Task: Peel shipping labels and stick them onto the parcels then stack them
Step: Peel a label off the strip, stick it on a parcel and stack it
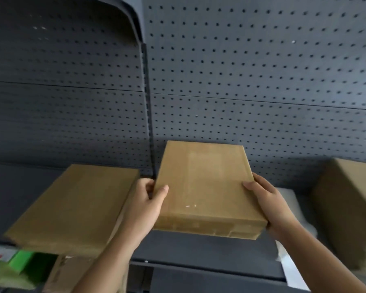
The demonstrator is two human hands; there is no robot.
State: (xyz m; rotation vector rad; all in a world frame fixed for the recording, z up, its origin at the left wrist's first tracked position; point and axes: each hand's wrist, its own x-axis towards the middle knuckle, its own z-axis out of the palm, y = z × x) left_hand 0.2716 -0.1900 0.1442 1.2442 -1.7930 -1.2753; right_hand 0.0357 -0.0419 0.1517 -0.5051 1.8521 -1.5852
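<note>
Gripping a flat cardboard parcel [205, 187] by its two long sides, the left hand [144, 204] and right hand [268, 204] hold it above the dark shelf [199, 248], near its front edge. No label shows on its top face. A second parcel [72, 208] lies just left. Judged: a carrying step; next it needs setting down flat for labelling or stacking.

No readable text shows; the label on the right box [347, 210] is blurred.
</note>
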